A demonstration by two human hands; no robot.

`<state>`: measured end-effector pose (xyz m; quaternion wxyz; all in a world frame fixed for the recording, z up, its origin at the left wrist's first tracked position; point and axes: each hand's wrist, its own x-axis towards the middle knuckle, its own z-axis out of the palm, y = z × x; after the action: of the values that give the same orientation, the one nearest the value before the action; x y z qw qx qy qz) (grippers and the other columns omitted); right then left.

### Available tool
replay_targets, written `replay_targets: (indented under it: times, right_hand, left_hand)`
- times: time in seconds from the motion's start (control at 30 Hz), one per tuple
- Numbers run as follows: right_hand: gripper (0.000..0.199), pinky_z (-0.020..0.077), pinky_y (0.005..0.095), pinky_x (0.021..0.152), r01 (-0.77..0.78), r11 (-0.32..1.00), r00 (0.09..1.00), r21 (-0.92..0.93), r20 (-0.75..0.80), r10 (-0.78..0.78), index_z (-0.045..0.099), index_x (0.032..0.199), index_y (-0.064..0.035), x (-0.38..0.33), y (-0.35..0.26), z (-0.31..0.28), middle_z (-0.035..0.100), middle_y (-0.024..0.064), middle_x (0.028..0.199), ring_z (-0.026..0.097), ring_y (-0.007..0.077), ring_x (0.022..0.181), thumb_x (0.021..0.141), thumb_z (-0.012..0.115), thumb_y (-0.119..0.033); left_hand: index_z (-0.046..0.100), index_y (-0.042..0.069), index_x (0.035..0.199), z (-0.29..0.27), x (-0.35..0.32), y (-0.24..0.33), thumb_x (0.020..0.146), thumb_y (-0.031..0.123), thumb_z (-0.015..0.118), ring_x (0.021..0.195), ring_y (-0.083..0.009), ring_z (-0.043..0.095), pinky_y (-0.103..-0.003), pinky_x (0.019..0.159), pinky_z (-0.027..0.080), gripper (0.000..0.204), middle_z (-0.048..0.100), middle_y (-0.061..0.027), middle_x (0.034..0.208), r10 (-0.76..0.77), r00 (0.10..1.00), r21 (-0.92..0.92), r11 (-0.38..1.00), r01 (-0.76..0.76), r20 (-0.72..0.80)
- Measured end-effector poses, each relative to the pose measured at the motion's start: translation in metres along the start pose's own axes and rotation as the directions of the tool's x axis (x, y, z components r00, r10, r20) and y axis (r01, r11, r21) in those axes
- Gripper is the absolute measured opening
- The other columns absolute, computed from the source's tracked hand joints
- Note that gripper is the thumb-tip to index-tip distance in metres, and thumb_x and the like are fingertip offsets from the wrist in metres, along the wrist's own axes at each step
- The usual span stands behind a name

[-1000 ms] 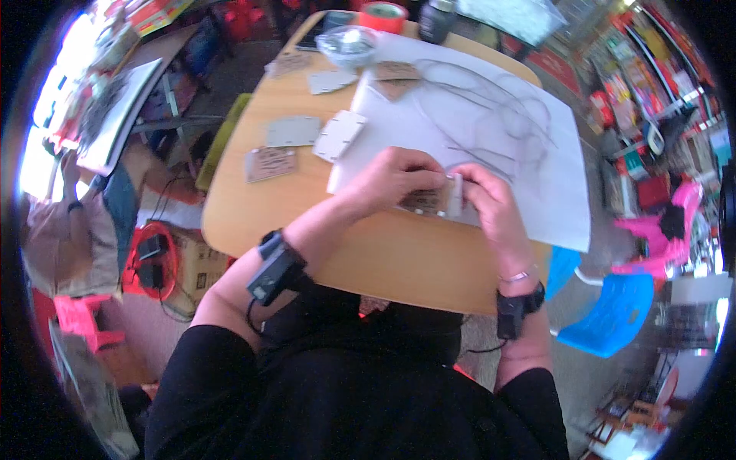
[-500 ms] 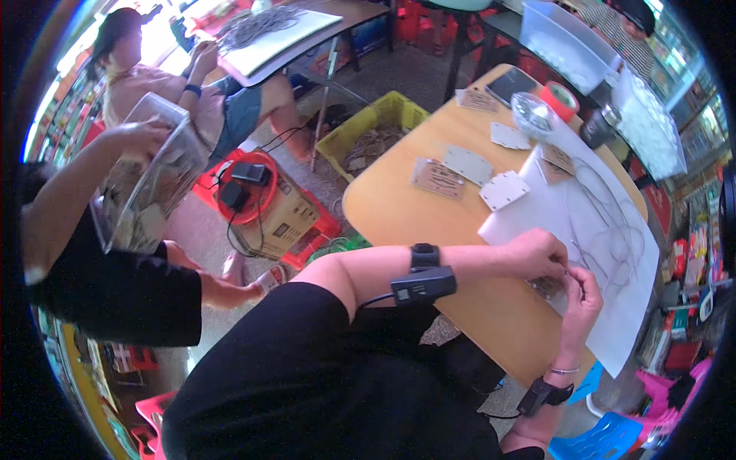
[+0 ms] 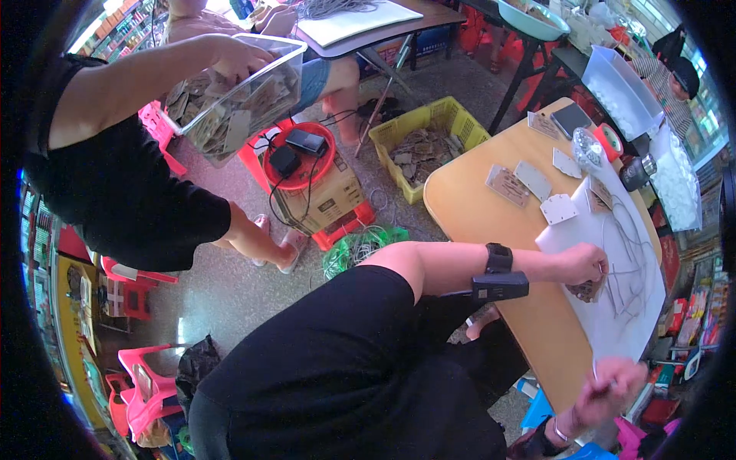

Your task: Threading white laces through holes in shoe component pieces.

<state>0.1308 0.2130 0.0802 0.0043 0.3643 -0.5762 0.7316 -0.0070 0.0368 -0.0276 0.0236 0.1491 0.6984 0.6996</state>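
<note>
My left hand is closed in a pinch over the white sheet on the table. A small brown card shows just under its fingers and seems to be held there. Thin grey wires lie in loose strands beside it. My right hand is off the table's near right edge, smeared by motion, so its fingers and anything in them do not read. Beyond my left hand lie white plates with small holes and brown cards.
A roll of red tape, a dark phone and a dark flask stand at the table's far end. A yellow crate sits on the floor. At left, another person holds a clear bin of cards.
My right hand has left my left hand and swung down toward me, past the table edge. The view has shifted left. The other person's bin appears farther right.
</note>
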Motion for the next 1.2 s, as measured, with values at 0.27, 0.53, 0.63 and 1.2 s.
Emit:
replay_targets:
  times: [0.27,0.53,0.63,1.2]
  right_hand:
    - [0.029,0.0348,0.0222,0.05,-0.16,0.922,0.757,0.353,-0.555,0.344,0.049,0.118,-0.0015,-0.062,-0.053,-0.077,0.05,0.0001,0.081,0.04,0.0051,0.064,0.09,0.055,-0.006]
    - [0.024,0.046,0.0248,0.06,-0.37,0.557,0.607,0.744,-0.26,0.751,0.056,0.108,-0.0049,-0.054,0.076,0.016,0.062,0.0105,0.099,0.052,0.0122,0.063,0.095,0.049,-0.024]
    - [0.025,0.045,0.0247,0.059,-0.189,0.637,0.771,0.747,-0.289,0.567,0.054,0.11,-0.0056,-0.043,0.083,0.008,0.061,0.0149,0.105,0.051,0.0119,0.061,0.094,0.05,-0.025]
    - [0.018,0.0357,0.0174,0.047,-0.289,0.933,0.712,0.215,-0.604,0.359,0.06,0.103,-0.0039,-0.028,0.062,0.009,0.065,0.0069,0.081,0.045,0.0043,0.052,0.092,0.053,-0.016]
  left_hand:
    - [0.064,0.004,0.096,0.017,-0.011,0.04,0.074,0.009,0.062,0.086,-0.0207,0.061,-0.033,0.079,0.048,0.023,0.065,-0.011,0.089,0.208,0.963,-0.036,0.978,-0.205,0.173]
    - [0.062,0.003,0.105,-0.026,-0.112,0.119,0.083,0.012,0.058,0.087,-0.0127,0.06,-0.029,0.08,0.047,0.024,0.066,-0.0064,0.095,-0.063,0.842,0.208,0.976,-0.059,0.535]
    - [0.062,0.002,0.107,-0.038,-0.139,0.097,0.084,0.011,0.058,0.088,-0.0113,0.059,-0.028,0.08,0.047,0.025,0.066,-0.0055,0.095,-0.08,0.822,0.284,0.953,-0.102,0.564]
    - [0.064,0.0,0.099,-0.073,-0.191,0.07,0.084,0.012,0.061,0.077,-0.0115,0.062,-0.027,0.069,0.049,0.019,0.066,-0.0072,0.081,-0.238,0.939,0.544,0.837,0.069,0.247]
